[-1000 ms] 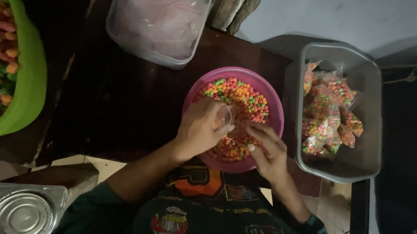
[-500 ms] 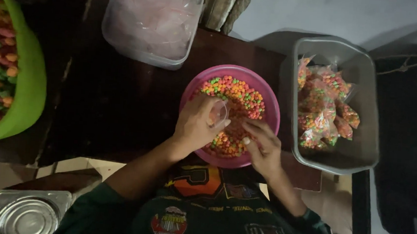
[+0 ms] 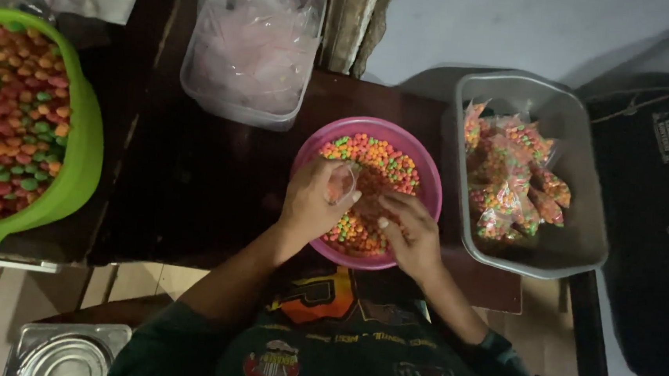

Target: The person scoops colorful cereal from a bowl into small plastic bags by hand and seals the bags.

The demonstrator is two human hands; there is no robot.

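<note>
Hands: L (image 3: 314, 202) pinches small bag (image 3: 340, 184) | R (image 3: 410, 232) curled, scooping candy (image 3: 375, 163) | over pink bowl (image 3: 422, 167)

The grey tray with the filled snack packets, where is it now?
In the head view the grey tray sits on the right, just beside the pink bowl, past the right hand.
</note>
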